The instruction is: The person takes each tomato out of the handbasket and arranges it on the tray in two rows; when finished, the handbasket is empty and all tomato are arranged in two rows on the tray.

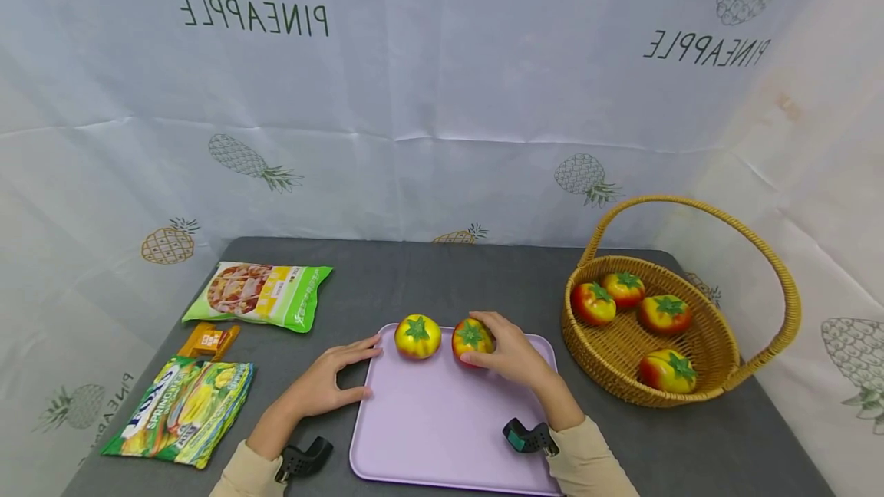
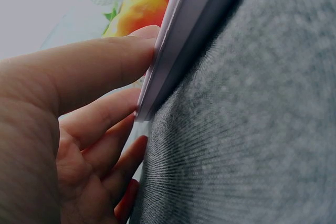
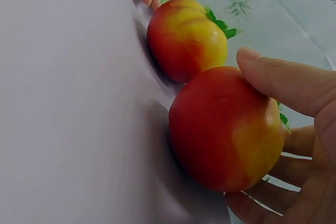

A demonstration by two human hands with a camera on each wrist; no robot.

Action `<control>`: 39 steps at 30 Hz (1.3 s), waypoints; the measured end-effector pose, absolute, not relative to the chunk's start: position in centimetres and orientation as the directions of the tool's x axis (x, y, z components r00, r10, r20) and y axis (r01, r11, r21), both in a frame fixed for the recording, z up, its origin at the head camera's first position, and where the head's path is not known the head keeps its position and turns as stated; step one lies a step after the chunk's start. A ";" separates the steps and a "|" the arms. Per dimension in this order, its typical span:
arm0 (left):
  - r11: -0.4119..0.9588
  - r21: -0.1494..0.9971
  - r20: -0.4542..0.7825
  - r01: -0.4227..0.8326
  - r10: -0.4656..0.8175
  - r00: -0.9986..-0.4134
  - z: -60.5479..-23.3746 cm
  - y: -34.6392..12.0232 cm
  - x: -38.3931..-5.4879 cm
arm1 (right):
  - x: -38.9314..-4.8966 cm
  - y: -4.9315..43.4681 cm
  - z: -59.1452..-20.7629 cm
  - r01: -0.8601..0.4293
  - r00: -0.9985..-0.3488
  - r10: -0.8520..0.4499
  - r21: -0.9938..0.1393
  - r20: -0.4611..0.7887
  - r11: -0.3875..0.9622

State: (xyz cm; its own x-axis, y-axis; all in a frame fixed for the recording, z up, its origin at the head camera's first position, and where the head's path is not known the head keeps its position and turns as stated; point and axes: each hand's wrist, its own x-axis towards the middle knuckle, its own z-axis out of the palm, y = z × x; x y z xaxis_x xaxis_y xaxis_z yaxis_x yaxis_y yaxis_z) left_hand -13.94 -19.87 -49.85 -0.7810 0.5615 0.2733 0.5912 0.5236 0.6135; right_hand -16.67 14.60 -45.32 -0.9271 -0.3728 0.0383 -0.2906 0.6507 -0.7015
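A lilac tray (image 1: 442,420) lies on the table. Near its far edge sits a red-and-yellow persimmon (image 1: 417,337) with a green leafy top. Beside it, a second persimmon (image 1: 473,337) rests on the tray with my right hand (image 1: 514,355) around its right side. The right wrist view shows the thumb on top of this persimmon (image 3: 226,129) and the fingers curved behind it. My left hand (image 1: 324,382) is at the tray's left edge, its thumb and fingers extended and touching the rim (image 2: 170,40). It holds no fruit.
A wicker basket (image 1: 594,363) with a tall handle stands right of the tray, several persimmons (image 1: 667,371) inside. On the left lie a green-and-white food bag (image 1: 258,294), a small orange packet (image 1: 209,341) and a green-yellow snack pack (image 1: 183,411). A pineapple-print cloth (image 1: 428,98) hangs behind the table.
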 end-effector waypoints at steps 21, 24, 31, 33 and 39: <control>0.509 0.595 0.300 0.622 0.578 -0.759 -50.1 -20.0 -14.1 | -16.6 15.0 -44.7 -0.264 -0.930 -0.366 -0.683 -0.005 0.681; 0.506 0.601 0.296 0.619 0.578 -0.760 -50.1 -20.0 -14.1 | -16.5 15.6 -44.1 -0.268 -0.932 -0.363 -0.691 0.009 0.671; 0.510 0.603 0.292 0.613 0.574 -0.765 -49.9 -19.9 -14.0 | -16.6 17.9 -42.6 -0.290 -0.940 -0.331 -0.704 0.082 0.648; 0.515 0.612 0.281 0.601 0.568 -0.773 -49.9 -20.0 -14.0 | -16.6 18.6 -42.0 -0.308 -0.942 -0.310 -0.700 0.129 0.645; 0.518 0.615 0.276 0.595 0.565 -0.777 -50.0 -20.0 -14.0 | -16.5 21.7 -40.8 -0.323 -0.946 -0.212 -0.698 0.244 0.639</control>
